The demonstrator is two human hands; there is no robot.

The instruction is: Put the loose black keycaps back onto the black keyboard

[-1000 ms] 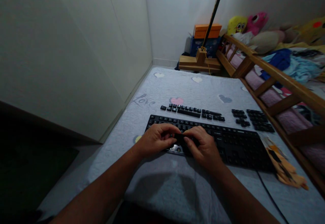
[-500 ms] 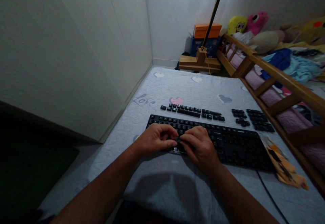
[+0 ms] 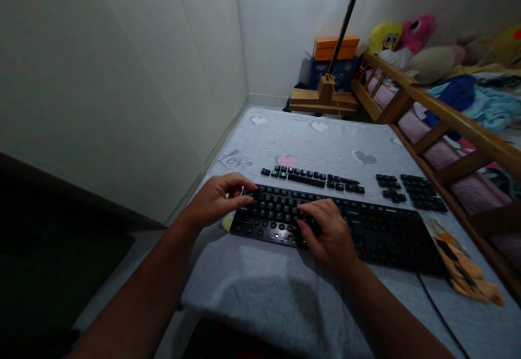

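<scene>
"Where's the keyboard (image 3: 277,234)?"
"On the cloth (image 3: 301,142), loose keycaps (image 3: 306,180) beyond it."
"And the left hand (image 3: 215,199)?"
"Thumb and fingers parted, at its left end; the right hand (image 3: 329,230) curls over its middle (pinching something? can't tell)."

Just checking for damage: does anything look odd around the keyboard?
Yes, the keyboard has bare round sockets along its near left edge, which would normally be covered. Loose keys lie grouped in rows beyond it on the cloth, so they look set out rather than spilled.
</scene>
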